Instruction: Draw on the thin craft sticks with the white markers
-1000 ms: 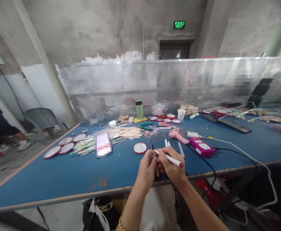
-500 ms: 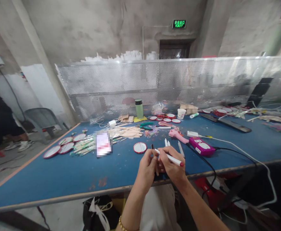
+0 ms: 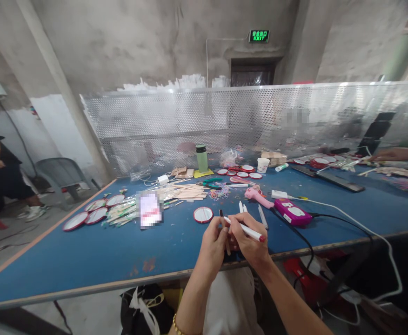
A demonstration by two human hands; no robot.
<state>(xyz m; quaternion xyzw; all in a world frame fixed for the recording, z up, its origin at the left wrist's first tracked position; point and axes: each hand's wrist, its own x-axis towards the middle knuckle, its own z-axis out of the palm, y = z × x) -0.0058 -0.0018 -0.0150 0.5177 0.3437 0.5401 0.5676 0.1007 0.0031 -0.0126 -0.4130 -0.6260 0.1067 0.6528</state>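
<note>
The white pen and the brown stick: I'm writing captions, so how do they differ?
The pen is white with a red end; the stick is brown with a dark tip. The pen slants in the right hand; the stick stands steeper in the left hand. Both are slender and held.

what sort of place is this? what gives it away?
Looks like a craft or small assembly workshop: bundles of pale wooden sticks and several round red-rimmed pieces lie on a long blue worktable, and a lit exit sign hangs on a rough grey wall.
</note>
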